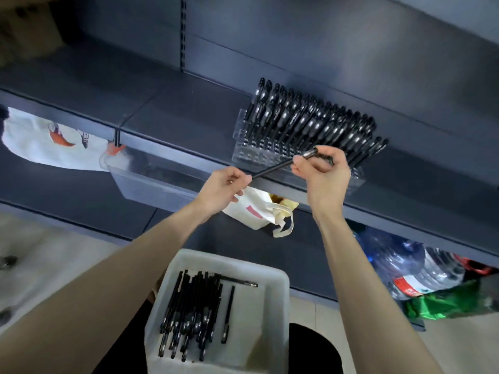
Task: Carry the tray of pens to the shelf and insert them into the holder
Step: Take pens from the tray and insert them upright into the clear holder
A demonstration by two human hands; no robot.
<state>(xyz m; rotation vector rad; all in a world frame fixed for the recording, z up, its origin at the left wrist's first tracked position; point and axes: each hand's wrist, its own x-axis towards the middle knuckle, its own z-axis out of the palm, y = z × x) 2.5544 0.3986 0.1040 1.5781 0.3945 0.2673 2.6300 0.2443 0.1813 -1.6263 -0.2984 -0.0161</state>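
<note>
pen [272, 168]: spanned both hands, just before the clear holder [270, 155] on the shelf [167, 122]
left hand [224, 184]: pinched its tip end
right hand [321, 168]: pinched its cap end
handling: looked light, stiff, slick; mid-barrel grip best
tray [272, 298]: below, many pens left

A white tray [259, 322] sits low in view with loose black pens [189, 314] heaped along its left side. On the dark shelf [175, 114] a clear holder [243, 155] stands packed with upright pens [310, 120]. A single pen [275, 168] is held nearly level just before it, pinched by the left hand [224, 184] and the right hand [324, 171].
</note>
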